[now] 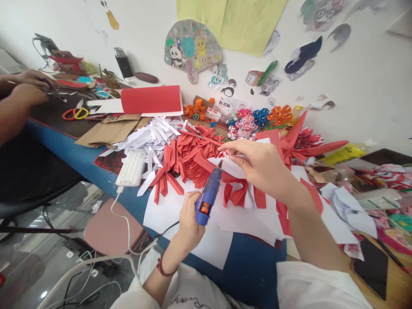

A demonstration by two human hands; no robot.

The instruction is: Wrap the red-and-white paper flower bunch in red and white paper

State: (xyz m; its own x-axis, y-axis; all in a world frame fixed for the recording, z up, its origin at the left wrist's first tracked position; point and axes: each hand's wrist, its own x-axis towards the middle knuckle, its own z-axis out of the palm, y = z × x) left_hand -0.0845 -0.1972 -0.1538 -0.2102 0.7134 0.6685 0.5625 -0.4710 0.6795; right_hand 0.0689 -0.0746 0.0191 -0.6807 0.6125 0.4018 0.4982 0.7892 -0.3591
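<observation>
My left hand [189,219] is wrapped round the handle of a blue glue gun [209,193], its nozzle pointing up and away from me. Just beyond and right of the nozzle, my right hand [257,163] has its thumb and forefinger pinched together; what lies between them is too small to make out. Under that hand are curled red paper strips [238,195] and white paper sheets [247,219]. A heap of folded red paper pieces [189,156] sits behind the gun, with folded white pieces [154,137] to its left.
A white power bank [131,168] with a cable lies at the table's left edge. Scissors [75,113], cardboard [109,131] and a red roll [151,101] are farther back. Another person's hands [30,88] work at far left. A phone [370,266] rests at right.
</observation>
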